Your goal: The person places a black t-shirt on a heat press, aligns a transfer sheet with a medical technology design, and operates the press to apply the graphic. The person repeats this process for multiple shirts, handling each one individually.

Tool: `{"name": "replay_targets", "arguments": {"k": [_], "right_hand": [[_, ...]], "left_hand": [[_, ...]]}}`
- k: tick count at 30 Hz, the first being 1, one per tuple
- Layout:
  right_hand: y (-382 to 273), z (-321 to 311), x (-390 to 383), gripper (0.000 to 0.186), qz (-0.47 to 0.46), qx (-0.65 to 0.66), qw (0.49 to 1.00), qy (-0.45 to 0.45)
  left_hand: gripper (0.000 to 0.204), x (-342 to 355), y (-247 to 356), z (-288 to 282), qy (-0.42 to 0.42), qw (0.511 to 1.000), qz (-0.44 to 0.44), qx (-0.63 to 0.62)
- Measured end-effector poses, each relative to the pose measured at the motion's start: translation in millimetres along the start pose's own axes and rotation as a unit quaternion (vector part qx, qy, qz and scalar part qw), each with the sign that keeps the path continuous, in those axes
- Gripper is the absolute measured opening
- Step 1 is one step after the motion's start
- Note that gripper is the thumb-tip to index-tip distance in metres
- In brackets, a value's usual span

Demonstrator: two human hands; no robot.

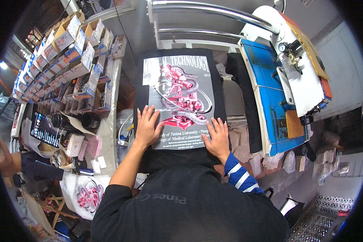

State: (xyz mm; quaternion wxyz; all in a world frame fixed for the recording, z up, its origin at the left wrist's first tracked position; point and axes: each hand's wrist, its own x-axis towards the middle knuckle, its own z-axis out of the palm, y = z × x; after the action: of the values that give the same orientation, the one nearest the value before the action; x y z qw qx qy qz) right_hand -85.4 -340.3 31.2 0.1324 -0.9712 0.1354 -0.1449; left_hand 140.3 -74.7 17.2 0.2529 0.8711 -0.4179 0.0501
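Note:
A black cloth garment (140, 86), probably a shirt, lies spread out in front of me. On it rests a glossy grey printed sheet (154, 94), with white lettering and a pink-red microscope-like picture wound about by a snake. My left hand (148, 128) lies flat on the sheet's lower left side, fingers spread. Across from it, my right hand (218, 139) presses flat at the lower right edge, fingers apart. Neither hand grips anything. A blue sleeve with white stripes (241, 174) covers my right forearm. Light glares off the sheet's upper left part.
A pressing machine (291, 82) with gauge (282, 47) and blue board (266, 80) stands at right. Metal bars (213, 16) cross behind. Stacked cardboard boxes (74, 52), a lit screen (46, 128) and another printed sheet (88, 193) are left. Another person's arm (10, 161) shows far left.

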Motion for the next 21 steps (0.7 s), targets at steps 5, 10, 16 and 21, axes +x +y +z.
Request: {"name": "replay_targets", "arguments": {"k": [5,10,16,21], "right_hand": [[3.2,1.4,0.3,0.060,0.010,-0.008,1.000,-0.005],[1.6,-4.2,3.9,0.061,0.011,0.010,1.000,-0.016],[1.8,-6.4,6.3,0.060,0.029,0.028,0.999,-0.024],[2.2,-6.3,6.8,0.060,0.032,0.023,0.999,-0.028]], "left_hand": [[0.045,98.2,-7.2,19.1,0.061,0.997,0.047,-0.011],[0.040,236.8,-24.4,64.7,0.026,0.994,0.071,0.082],[0.031,313.4,-58.1,92.0,0.032,0.993,0.031,0.107],[0.031,335.9,-65.8,96.2,-0.013,0.996,-0.058,0.072]]}}
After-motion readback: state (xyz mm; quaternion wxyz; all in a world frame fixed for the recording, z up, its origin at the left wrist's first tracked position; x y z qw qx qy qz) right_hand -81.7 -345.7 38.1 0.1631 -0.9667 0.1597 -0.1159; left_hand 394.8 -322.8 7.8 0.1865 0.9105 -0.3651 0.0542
